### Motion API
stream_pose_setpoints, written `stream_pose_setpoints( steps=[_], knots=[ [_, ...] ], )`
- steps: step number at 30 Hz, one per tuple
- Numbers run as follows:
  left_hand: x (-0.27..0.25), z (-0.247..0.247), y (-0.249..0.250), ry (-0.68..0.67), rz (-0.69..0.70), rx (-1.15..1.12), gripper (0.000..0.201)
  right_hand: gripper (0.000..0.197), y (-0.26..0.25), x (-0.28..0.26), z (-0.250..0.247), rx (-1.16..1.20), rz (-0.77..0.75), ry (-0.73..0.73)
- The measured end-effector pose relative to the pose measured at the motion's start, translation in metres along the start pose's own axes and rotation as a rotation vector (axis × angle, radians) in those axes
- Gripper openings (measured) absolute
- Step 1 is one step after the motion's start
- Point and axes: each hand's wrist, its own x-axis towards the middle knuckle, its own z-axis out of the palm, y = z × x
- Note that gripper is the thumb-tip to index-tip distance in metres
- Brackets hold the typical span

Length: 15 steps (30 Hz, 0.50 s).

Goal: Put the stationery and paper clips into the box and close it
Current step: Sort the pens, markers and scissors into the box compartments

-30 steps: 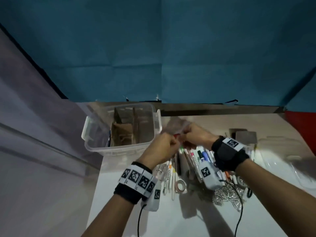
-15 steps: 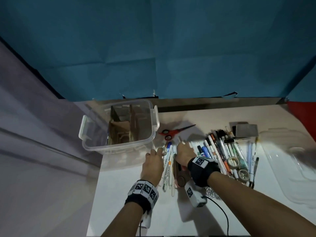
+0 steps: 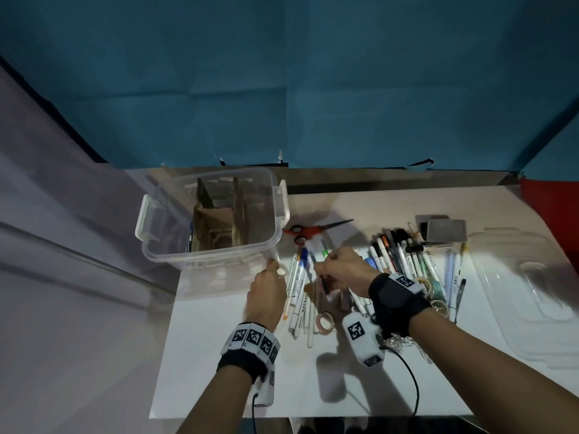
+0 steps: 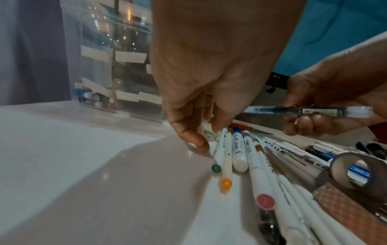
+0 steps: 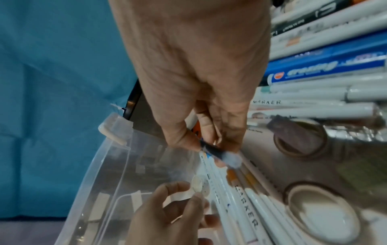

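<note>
The clear plastic box (image 3: 175, 233) with cardboard dividers stands open at the table's left; a few markers lie inside (image 4: 90, 97). Pens and markers (image 3: 297, 296) are spread on the white table to its right. My right hand (image 3: 322, 267) pinches a dark blue pen (image 4: 303, 111) with a clear cap, held just above the spread. My left hand (image 3: 275, 272) is low beside the box's near right corner, thumb and forefinger pinching a small clear tape roll (image 5: 188, 194) next to the white markers (image 4: 222, 149).
Red scissors (image 3: 310, 231) lie behind the pens. Brown tape rolls (image 3: 326, 322), a pile of paper clips (image 3: 404, 343) by my right wrist, grey blocks (image 3: 445, 233) and more markers (image 3: 404, 255) sit further right. The clear lid (image 3: 526, 292) lies at the far right.
Both hands came down from beside the box to the pens. My right hand has since lifted a dark blue pen; my left hand shifted toward the box corner onto the small tape roll.
</note>
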Motion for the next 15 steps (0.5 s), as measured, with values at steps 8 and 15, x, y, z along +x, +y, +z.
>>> stream_pose_setpoints(
  steps=[8,15],
  knots=[
    [-0.008,-0.006,0.002,-0.023,-0.034,0.089,0.017,0.022,-0.002,-0.005,0.008,0.119,0.098,-0.009],
    [-0.006,0.006,0.008,-0.168,-0.097,0.103,0.034,0.01,0.007,0.008,0.028,-0.161,0.085,0.084]
  ],
)
